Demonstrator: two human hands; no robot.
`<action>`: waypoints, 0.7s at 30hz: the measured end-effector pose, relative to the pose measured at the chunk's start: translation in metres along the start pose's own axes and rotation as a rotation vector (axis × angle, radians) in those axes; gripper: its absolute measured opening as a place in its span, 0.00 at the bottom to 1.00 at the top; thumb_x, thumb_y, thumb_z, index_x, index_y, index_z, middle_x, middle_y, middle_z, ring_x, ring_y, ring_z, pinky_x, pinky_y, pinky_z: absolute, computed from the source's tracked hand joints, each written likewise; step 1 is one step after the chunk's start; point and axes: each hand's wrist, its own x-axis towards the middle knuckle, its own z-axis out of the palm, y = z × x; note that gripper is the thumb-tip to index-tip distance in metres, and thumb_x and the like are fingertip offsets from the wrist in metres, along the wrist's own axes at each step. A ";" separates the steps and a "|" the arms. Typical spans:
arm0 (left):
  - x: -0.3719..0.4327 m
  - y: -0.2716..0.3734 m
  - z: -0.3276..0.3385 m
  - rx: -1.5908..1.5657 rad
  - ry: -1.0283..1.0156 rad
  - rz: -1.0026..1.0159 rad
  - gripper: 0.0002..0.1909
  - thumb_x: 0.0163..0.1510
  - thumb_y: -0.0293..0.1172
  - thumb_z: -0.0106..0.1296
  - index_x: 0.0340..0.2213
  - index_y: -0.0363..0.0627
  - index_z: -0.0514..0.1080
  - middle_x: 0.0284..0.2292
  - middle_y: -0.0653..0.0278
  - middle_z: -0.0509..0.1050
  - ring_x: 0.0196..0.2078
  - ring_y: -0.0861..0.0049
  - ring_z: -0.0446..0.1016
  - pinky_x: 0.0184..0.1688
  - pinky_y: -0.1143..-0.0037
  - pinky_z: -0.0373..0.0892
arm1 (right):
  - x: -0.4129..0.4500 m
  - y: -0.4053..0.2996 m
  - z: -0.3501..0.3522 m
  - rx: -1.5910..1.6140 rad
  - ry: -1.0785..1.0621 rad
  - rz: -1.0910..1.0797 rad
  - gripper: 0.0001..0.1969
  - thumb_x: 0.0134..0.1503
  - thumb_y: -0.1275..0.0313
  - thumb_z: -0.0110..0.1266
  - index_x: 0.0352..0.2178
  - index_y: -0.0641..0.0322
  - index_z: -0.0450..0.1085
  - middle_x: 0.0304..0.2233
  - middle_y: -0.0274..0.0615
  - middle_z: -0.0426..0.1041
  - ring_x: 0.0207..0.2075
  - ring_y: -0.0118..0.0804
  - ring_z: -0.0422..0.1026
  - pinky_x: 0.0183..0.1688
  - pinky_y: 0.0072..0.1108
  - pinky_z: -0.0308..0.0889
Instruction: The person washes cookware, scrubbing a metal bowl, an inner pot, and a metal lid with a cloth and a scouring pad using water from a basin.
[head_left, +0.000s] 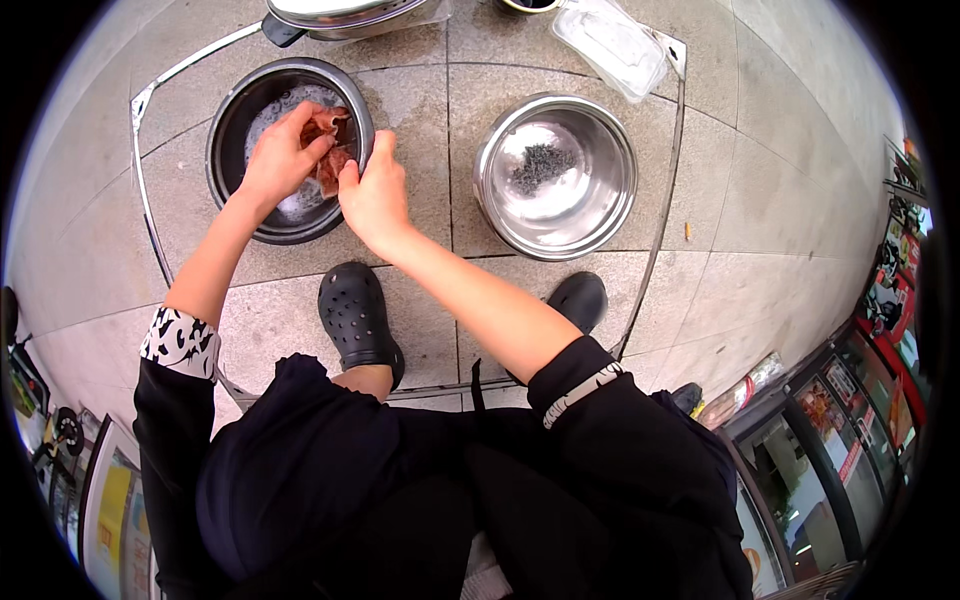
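Observation:
My left hand (281, 157) is inside a dark round pot (217, 165), closed on a wet reddish-brown cloth (331, 171). Foamy water (300, 202) covers the pot's bottom. With its thumb on the near side, my right hand (379, 199) grips the pot's right rim. To the right stands a shiny stainless steel pot (592, 202), apart from both hands. A grey clump of steel wool (541, 166) lies on its bottom.
At the top edge are a metal pan with a black handle (281, 31), a partly cut-off dark bowl (529, 6) and clear plastic containers (611, 49). Metal edging (660, 225) borders the tiles under the pots. My black clogs (356, 315) stand close below. Glass doors (802, 480) are at lower right.

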 end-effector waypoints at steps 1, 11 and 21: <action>-0.002 0.011 0.001 -0.032 0.114 0.144 0.13 0.49 0.30 0.53 0.38 0.44 0.68 0.39 0.59 0.72 0.40 0.60 0.74 0.41 0.68 0.69 | 0.001 0.004 -0.001 -0.009 0.011 0.015 0.13 0.51 0.77 0.47 0.37 0.67 0.55 0.28 0.61 0.71 0.32 0.62 0.72 0.35 0.41 0.66; 0.002 -0.057 -0.006 0.792 0.481 0.287 0.10 0.44 0.29 0.51 0.32 0.47 0.68 0.36 0.59 0.66 0.35 0.65 0.72 0.32 0.70 0.72 | -0.001 -0.006 0.004 -0.111 0.051 -0.134 0.14 0.51 0.77 0.48 0.38 0.69 0.55 0.24 0.60 0.70 0.28 0.62 0.71 0.31 0.42 0.64; -0.005 0.015 -0.042 0.451 0.485 0.873 0.16 0.42 0.26 0.52 0.37 0.51 0.72 0.35 0.69 0.68 0.34 0.74 0.72 0.34 0.74 0.70 | 0.019 0.015 -0.006 0.092 0.028 -0.052 0.07 0.42 0.77 0.54 0.23 0.65 0.63 0.16 0.40 0.68 0.18 0.29 0.65 0.25 0.24 0.63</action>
